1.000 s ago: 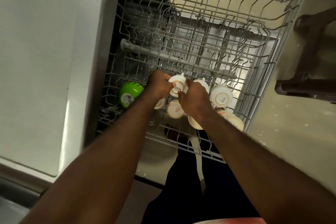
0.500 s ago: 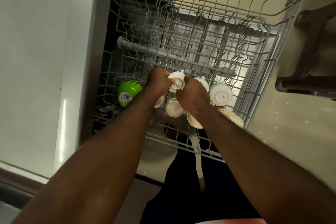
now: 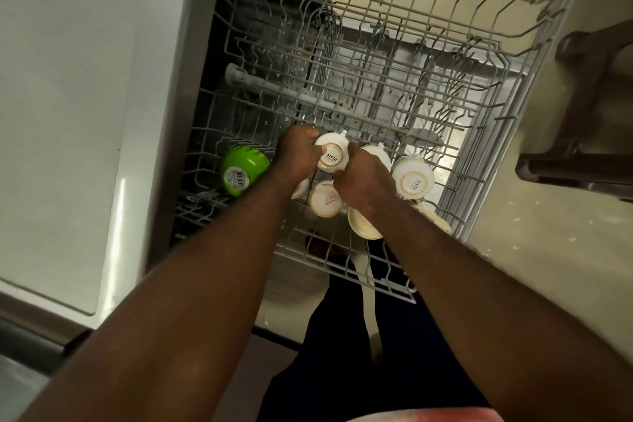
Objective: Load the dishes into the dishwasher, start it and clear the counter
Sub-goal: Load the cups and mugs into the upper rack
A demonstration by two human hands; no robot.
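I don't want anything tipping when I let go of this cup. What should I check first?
1. Left hand and right hand both grip the white cup with SISTA printed on its base: ok.
2. That cup is base up: ok.
3. Its rim sits on the grey wire rack: cannot tell, hands hide it.
4. Round white cup to its right is base up: ok.
5. Glossy green cup is base up: not ok, it lies tilted.

Single wide-angle camera worn on the person's head looks steeply down from close above the pulled-out dishwasher rack (image 3: 455,79), forearms (image 3: 205,284) entering from the bottom edge, white cabinet front (image 3: 68,113) at left, floor (image 3: 548,267) at right
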